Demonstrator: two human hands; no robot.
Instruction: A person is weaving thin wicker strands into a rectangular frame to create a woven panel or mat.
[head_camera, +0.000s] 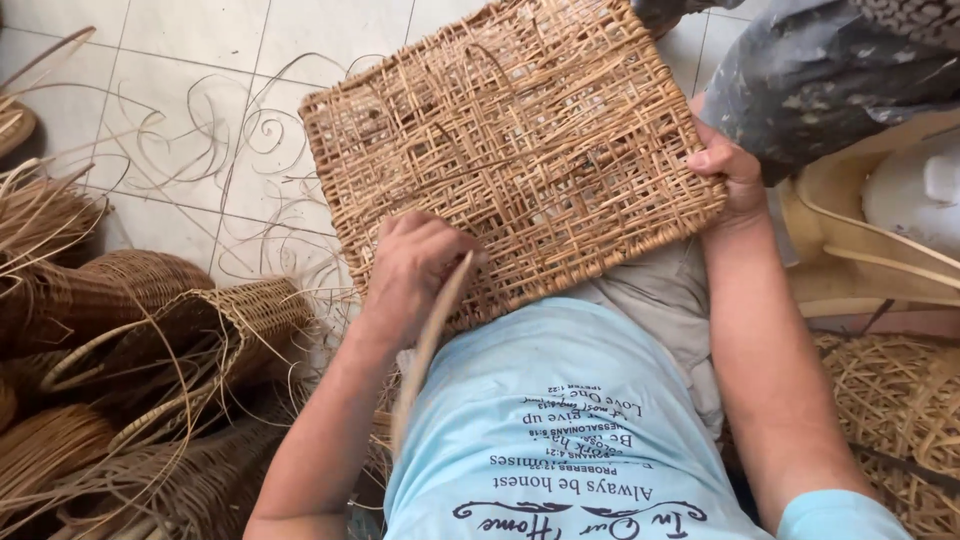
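A flat rectangular panel of tan woven rattan (510, 150) rests on the person's lap, tilted over the pale tiled floor (180, 60). The left hand (415, 265) is closed on a long flat rattan strip (425, 350) at the panel's near edge. The right hand (730, 170) grips the panel's right edge, and finished brown wicker baskets (150, 340) lie to the left

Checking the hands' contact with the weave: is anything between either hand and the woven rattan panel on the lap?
Nothing visible is. The left hand rests directly on the woven panel near its lower edge, with a flat rattan strip running down from its grip. The right hand touches the panel's right edge.
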